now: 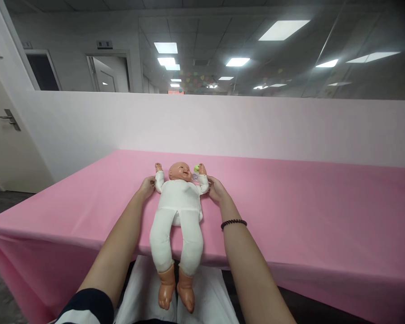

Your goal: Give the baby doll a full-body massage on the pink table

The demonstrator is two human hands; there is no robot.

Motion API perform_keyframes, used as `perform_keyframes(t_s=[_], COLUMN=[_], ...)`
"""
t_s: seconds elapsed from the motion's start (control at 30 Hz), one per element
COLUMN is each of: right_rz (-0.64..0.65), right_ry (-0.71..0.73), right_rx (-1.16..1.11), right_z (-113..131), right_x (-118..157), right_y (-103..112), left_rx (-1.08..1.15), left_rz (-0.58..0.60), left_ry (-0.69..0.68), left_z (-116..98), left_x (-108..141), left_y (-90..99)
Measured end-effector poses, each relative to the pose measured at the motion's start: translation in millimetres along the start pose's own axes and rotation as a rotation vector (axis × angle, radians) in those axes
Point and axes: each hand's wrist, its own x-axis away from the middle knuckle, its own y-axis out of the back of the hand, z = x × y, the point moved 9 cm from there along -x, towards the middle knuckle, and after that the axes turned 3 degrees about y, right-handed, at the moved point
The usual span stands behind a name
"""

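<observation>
A baby doll (180, 198) with a white cloth body lies on its back on the pink tablecloth (290, 207), its feet hanging past the front edge above my lap. Both its arms are raised beside its head. My left hand (147, 186) is at the doll's arm on the left; its fingers are partly hidden and I cannot make out a grip. On the other side, my right hand (216, 189) touches the doll's white sleeve near the elbow, fingers curled slightly and partly hidden. A small green and clear item (196, 170) is beside the doll's raised hand on the right.
Behind the table stands a white low wall (222, 126) with glass above it. A door (13, 130) with a metal handle is at the left. The cloth drapes over the table's front edge.
</observation>
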Motion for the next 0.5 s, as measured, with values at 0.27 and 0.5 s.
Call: perform_keyframes(t_s=[0.27,0.5], right_rz=[0.25,0.633], right_ry=[-0.161,-0.108], right_rx=[-0.076,0.317], right_z=[5,9], right_x=[27,48], right_y=[-6,-21], left_rx=[0.014,-0.093], left_rz=[0.353,0.294], left_ry=[0.067,0.084], left_z=[-13,-13], left_x=[25,38], left_y=[-25.8,-24.9])
